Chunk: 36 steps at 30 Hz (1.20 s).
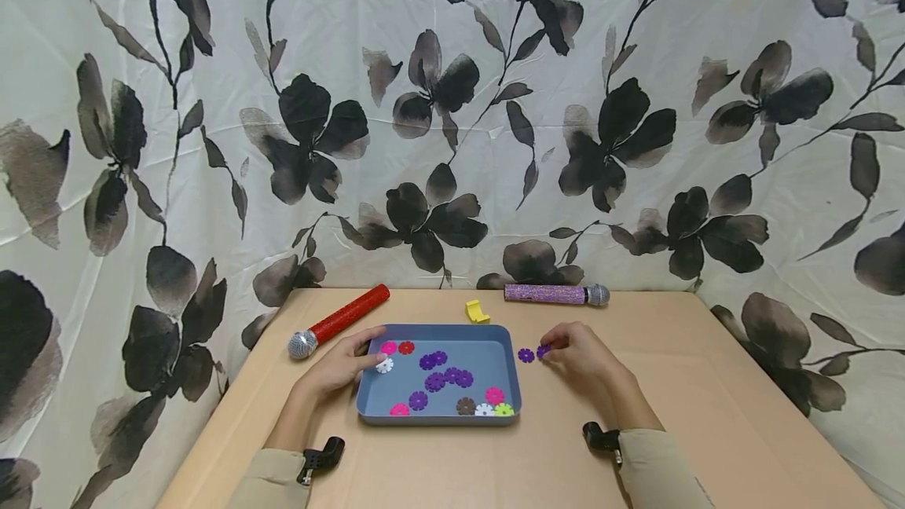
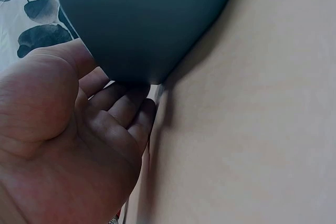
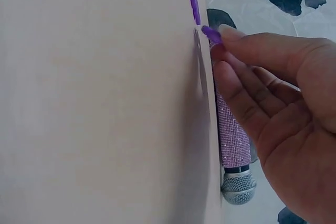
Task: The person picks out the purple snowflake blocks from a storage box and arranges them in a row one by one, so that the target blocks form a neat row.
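Note:
My left hand [image 1: 342, 366] grips the left side of a shallow blue-grey tray [image 1: 438, 419], thumb over the rim. In the left wrist view its fingers [image 2: 123, 103] curl beneath the tray's underside [image 2: 142, 30]. Several purple flower-shaped discs [image 1: 434, 382] lie in the tray, along with pink, red, white, brown and yellow-green ones. Right of the tray, my right hand [image 1: 581, 349] pinches a purple flower-shaped disc [image 3: 212, 34] between thumb and fingertips, tilted close over the table. Another purple disc [image 1: 526, 355] lies flat on the table between that hand and the tray.
A red glittery microphone [image 1: 349, 315] lies at the back left of the wooden table [image 1: 707, 415]. A purple glittery microphone [image 1: 547, 294] lies along the back edge. Between them sits a small yellow curved piece [image 1: 477, 312]. A floral curtain [image 1: 452, 100] hangs behind.

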Available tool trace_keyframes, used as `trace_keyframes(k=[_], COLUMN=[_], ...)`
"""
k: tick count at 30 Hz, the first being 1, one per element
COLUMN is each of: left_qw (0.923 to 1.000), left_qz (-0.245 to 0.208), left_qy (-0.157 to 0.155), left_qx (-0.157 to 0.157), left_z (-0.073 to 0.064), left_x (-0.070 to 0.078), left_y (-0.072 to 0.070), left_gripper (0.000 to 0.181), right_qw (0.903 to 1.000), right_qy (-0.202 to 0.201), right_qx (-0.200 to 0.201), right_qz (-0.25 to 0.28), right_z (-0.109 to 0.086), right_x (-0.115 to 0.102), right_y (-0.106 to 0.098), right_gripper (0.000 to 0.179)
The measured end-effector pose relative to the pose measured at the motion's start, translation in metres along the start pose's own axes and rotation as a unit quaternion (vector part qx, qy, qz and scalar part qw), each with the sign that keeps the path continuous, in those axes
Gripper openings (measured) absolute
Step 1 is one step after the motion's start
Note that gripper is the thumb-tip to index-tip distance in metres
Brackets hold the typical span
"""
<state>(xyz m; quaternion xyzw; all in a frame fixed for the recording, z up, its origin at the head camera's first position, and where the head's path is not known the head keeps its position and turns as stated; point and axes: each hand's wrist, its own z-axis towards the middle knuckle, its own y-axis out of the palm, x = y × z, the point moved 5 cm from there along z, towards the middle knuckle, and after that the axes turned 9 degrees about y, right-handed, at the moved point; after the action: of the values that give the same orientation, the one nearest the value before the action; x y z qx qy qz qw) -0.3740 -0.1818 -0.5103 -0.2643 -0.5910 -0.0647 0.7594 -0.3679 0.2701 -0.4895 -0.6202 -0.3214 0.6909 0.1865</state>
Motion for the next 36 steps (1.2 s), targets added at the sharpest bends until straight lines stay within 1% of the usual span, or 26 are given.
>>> trace_keyframes(k=[7, 12, 19, 26, 32, 36], left_qw=[0.9999, 1.0, 0.9999, 0.9998, 0.9995, 0.9998], left_qz=[-0.009, -0.007, 0.012, 0.017, 0.028, 0.018], left_qy=[-0.004, -0.001, 0.002, 0.003, 0.01, 0.003], left_qx=[0.001, 0.0, -0.002, -0.002, -0.003, -0.002], left_z=[0.0002, 0.0001, -0.0007, -0.0008, 0.0005, 0.0], left_x=[0.0003, 0.0005, 0.0016, 0.0023, 0.0022, 0.002], left_y=[0.0006, 0.001, 0.0013, 0.0014, 0.0004, 0.0014], left_gripper=[0.065, 0.065, 0.064, 0.064, 0.062, 0.063], right_qw=[0.9996, 0.9988, 0.9984, 0.9977, 0.9976, 0.9981], right_qy=[-0.005, -0.007, -0.019, -0.004, -0.002, 0.011], right_qx=[0.001, 0.001, -0.013, -0.005, -0.003, 0.013], right_qz=[-0.027, -0.049, -0.051, -0.068, -0.069, -0.059], right_z=[0.0, 0.0002, 0.0018, 0.0009, 0.0003, 0.0004], right_x=[-0.0015, -0.001, 0.0008, -0.0007, -0.0018, -0.0011], right_y=[0.0047, 0.0057, 0.0078, 0.0078, 0.0077, 0.0052], right_gripper=[0.019, 0.021, 0.021, 0.021, 0.022, 0.022])
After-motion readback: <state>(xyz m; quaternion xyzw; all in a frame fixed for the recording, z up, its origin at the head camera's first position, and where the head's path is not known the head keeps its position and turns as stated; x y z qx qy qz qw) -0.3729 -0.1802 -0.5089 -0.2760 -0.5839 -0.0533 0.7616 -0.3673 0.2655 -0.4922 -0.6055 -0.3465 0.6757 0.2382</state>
